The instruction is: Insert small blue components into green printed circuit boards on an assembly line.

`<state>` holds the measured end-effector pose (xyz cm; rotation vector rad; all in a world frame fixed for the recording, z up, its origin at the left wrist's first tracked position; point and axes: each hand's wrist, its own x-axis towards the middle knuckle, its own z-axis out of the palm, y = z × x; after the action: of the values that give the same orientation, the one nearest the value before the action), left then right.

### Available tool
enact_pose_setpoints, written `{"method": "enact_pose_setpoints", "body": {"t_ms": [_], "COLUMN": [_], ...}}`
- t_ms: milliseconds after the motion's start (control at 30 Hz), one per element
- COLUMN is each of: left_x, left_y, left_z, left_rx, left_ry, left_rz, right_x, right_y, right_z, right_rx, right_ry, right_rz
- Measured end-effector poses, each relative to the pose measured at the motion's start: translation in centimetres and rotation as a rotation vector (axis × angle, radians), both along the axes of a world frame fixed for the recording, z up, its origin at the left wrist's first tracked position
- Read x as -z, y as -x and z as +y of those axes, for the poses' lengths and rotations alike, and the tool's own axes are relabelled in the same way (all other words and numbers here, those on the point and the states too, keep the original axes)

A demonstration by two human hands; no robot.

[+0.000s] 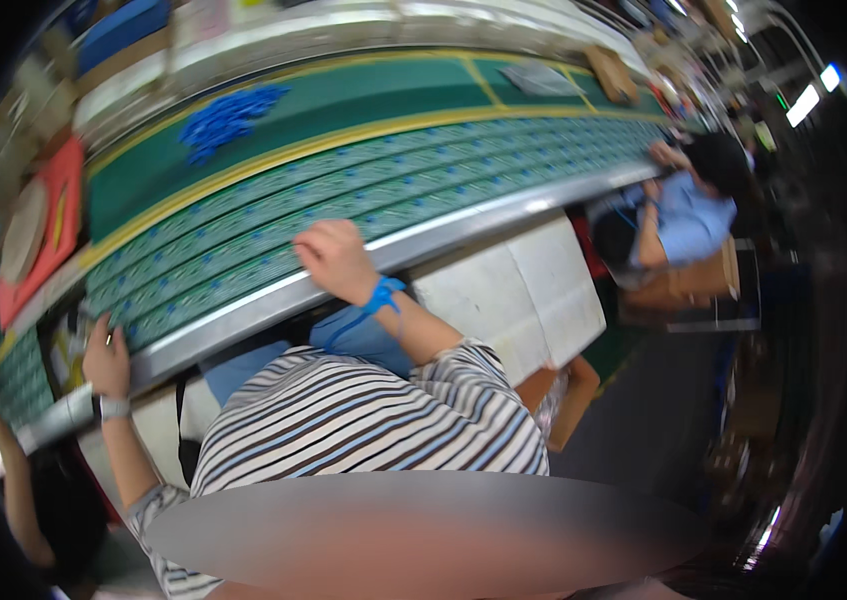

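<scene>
Long rows of green circuit boards [273, 225] dotted with small blue parts lie side by side along a metal-edged line in front of me. My left hand [106, 362] is at the near left end of these rows, its visible fingers apart and close to the board ends. Nothing shows clearly between them. My right hand [336, 260], with a blue strap [383, 294] round its wrist, is above the near rows and the metal rail [443, 232]. Its fingers are curled together; blur hides what they hold, if anything.
A pile of blue pieces [228, 118] and a clear bag [540, 80] lie on the green belt [373, 88] beyond. A red tray [58, 215] stands at left. Another person in blue [688, 215] works at far right; another person's arm [13, 470] reaches in at left.
</scene>
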<state>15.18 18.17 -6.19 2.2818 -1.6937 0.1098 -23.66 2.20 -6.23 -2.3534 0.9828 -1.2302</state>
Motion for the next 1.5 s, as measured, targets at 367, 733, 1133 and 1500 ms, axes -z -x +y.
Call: {"method": "enact_pose_setpoints", "body": {"t_ms": [367, 733, 1133, 1500], "left_x": [-2.5, -6.9, -3.1, -3.9], "left_y": [1.1, -3.8, -0.9, -1.4], "left_z": [0.6, -4.7, -19.7, -18.8], "left_rx": [0.006, 0.124, 0.345, 0.405], "left_ry": [0.032, -0.017, 0.02, 0.087], "left_rz": [0.171, 0.349, 0.288, 0.38], "right_x": [-4.5, 0.2, -0.2, -0.4], "right_y": [-11.4, -21.8, -22.5, -21.9], "right_z": [-8.4, -12.8, -12.8, -13.0], "right_rx": [-0.259, 0.025, -0.364, -0.333], "right_ry": [0.062, 0.246, -0.039, -0.054], "right_rz": [0.397, 0.741, 0.38, 0.351]}}
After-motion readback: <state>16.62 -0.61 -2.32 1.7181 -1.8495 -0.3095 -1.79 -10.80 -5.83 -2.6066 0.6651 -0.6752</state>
